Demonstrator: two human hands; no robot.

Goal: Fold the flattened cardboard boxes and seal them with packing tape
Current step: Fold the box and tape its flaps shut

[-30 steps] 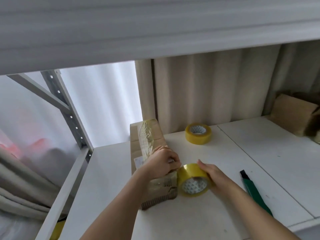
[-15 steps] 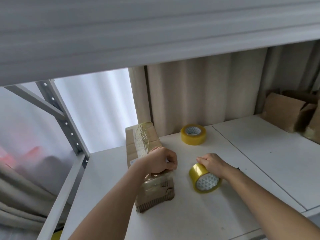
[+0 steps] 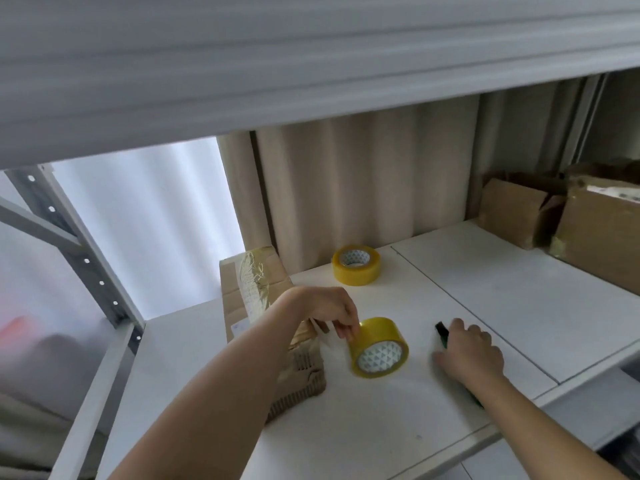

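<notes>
I see my left hand (image 3: 325,308) reaching across the cardboard box (image 3: 258,306), which lies long-ways on the white shelf (image 3: 519,289) with crinkled tape down its top face. The fingers of that hand curl downward and pinch the upper edge of the near tape roll (image 3: 379,348), or the loose tape end at that edge; I cannot tell which. This roll stands on its edge just right of the box's near end, its patterned core facing me.

My right hand (image 3: 467,351) lies well apart from the left, out to the right of the roll. It rests palm down over the green utility knife (image 3: 441,332), whose dark tip sticks out past my fingers. The fingers look loosely spread over the handle, and I cannot tell whether they have closed round it.

A second tape roll (image 3: 356,265) lies flat farther back on the shelf, near the beige curtain (image 3: 363,174). At the far right of the shelf stand more brown boxes (image 3: 595,240), one with its flaps open. A grey perforated upright (image 3: 86,261) of the rack runs down the left side, and the underside of the upper shelf (image 3: 311,64) fills the top of my view.
</notes>
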